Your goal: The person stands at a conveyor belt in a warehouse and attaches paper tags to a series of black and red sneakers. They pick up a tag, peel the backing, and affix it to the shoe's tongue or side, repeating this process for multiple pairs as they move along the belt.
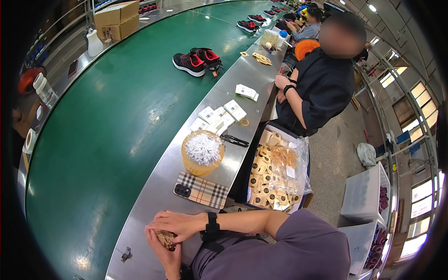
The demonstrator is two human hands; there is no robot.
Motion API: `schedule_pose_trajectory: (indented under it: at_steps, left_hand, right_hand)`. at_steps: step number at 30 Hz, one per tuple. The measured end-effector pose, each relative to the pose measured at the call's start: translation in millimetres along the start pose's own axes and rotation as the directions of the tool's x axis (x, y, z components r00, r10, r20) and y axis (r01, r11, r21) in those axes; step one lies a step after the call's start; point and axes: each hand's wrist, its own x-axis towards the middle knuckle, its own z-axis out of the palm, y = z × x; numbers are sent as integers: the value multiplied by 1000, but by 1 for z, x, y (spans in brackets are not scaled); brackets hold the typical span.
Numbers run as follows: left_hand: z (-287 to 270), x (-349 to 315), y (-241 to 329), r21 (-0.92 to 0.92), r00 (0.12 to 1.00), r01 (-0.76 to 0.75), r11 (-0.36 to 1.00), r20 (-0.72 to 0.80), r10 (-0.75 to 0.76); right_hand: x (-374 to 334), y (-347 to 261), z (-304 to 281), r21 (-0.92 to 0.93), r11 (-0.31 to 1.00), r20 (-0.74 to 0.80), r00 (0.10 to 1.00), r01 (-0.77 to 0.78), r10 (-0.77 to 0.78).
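My left hand (164,254) and my right hand (179,225) meet over the near end of the metal ledge. Between them is a small bunch of tan paper packets (165,238), mostly covered by my fingers. Both hands are closed around it, the right one from above. Just beyond my right hand lies a phone in a plaid case (205,190). Past the phone stands a yellowish round tub (198,169) heaped with small white plastic pieces (203,148). A box (302,204) beside the ledge holds many similar tan packets (266,179) and a clear plastic bag.
Black snips (234,140), a yellow rubber band (244,122) and stacks of white cards (219,116) lie along the ledge. Black-and-red shoes (189,64) stand on the green belt (107,140). A co-worker (322,88) sits further along; white bins (366,193) stand at right.
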Motion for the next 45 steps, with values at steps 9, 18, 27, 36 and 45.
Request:
schedule_pose_trajectory:
  at_steps: [9, 18, 27, 36, 45]
  left_hand:
    - [-1, 2, 6, 56, 1000, -15, 998, -25, 16]
    - [-5, 2, 8, 70, 1000, -3, 998, -31, 5]
    - [-5, 4, 10, 20, 998, 39, 999, -52, -38]
    - [2, 11, 7, 20, 999, 29, 999, -44, -28]
    - [-9, 16, 13, 144, 999, 37, 989, -12, -35]
  right_hand:
    - [1, 0, 1, 7, 1000, -45, 999, 23, -22]
    - [1, -1, 1, 9, 1000, -27, 1000, 8, -8]
    - [1, -2, -1, 11, 1000, -29, 999, 16, -16]
    - [3, 2, -10, -33, 999, 87, 996, -28, 31]
    - [10, 3, -14, -50, 999, 46, 999, 21, -18]
